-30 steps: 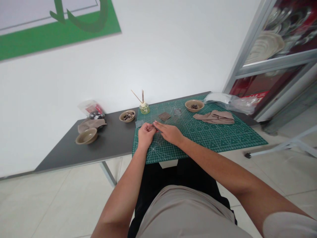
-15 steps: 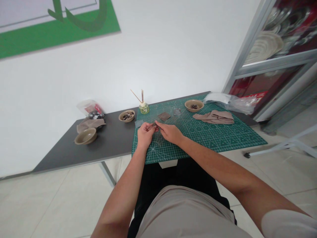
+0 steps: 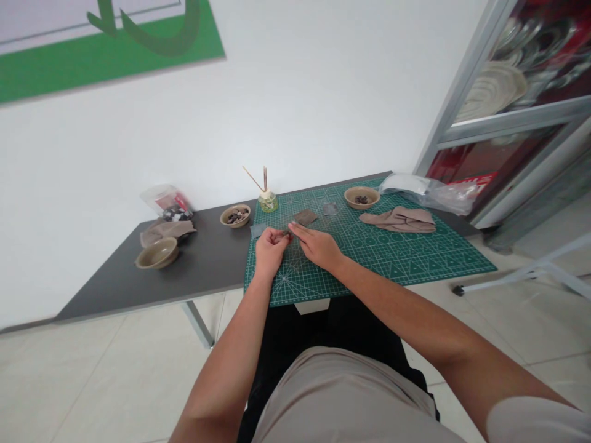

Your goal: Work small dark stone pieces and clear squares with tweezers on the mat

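Above the green cutting mat (image 3: 369, 252), my two hands meet at the fingertips. My left hand (image 3: 270, 249) is closed, thumb and fingers pinching a small dark piece (image 3: 287, 233) too small to name. Against that piece rest the fingertips of my right hand (image 3: 319, 247), its fingers pressed together and partly hiding it. Just beyond my fingers lies a flat brown square (image 3: 305, 217). A clear, small block (image 3: 330, 208) sits to its right. By my left hand is a clear flat strip (image 3: 258, 230) at the mat's edge.
A bowl of dark pieces (image 3: 362, 197) and a brown cloth (image 3: 399, 219) are at right, near a plastic bag (image 3: 429, 192). A reed diffuser (image 3: 268, 200) stands at the back. Leftward are a bowl of mixed pieces (image 3: 235, 215), an empty bowl (image 3: 157, 253) and a clear bag (image 3: 168, 202).
My right hand's fingers have straightened a little and shifted slightly at the small piece. My left hand keeps its pinch in nearly the same place.
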`<state>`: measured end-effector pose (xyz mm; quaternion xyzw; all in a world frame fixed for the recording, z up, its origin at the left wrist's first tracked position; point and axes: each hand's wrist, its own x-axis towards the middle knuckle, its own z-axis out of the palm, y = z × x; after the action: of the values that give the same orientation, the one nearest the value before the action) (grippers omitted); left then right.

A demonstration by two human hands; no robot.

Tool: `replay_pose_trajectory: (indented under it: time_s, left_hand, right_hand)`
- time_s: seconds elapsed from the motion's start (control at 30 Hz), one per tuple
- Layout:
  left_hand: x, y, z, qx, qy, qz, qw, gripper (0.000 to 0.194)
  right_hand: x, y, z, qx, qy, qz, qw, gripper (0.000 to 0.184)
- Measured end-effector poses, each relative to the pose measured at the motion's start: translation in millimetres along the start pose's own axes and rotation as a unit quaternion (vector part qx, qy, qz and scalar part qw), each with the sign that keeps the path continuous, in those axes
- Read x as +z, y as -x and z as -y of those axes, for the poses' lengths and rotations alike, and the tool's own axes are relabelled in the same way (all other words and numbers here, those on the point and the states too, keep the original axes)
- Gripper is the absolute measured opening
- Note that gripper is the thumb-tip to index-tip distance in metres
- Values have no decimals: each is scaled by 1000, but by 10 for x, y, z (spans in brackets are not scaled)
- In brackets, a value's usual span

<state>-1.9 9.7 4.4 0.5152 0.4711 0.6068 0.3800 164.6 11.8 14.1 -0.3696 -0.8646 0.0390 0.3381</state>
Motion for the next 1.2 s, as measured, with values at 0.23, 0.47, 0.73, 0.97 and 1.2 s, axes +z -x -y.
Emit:
replay_pose_trajectory:
  time_s: [0.23, 0.47, 0.73, 0.97, 1.2]
  left_hand:
    - [-20, 44, -34, 23, -75, 0, 997, 15]
    - [-19, 67, -68, 42, -80, 6, 996, 17]
    - [-26, -8, 16, -5, -37, 50, 998, 16]
    - [-14, -29, -1, 14, -12, 65, 998, 24]
    - [-37, -24, 34, 26, -18, 72, 997, 30]
  right_hand:
    - [35, 9, -13, -29, 1, 25, 999, 58]
    - [25, 9, -27, -41, -13, 24, 999, 58]
    - [21, -5, -96, 63, -70, -67, 993, 48]
    - [6, -24, -125, 83, -156, -75, 981, 38]
    - [7, -36, -130, 53, -179, -71, 980, 35]
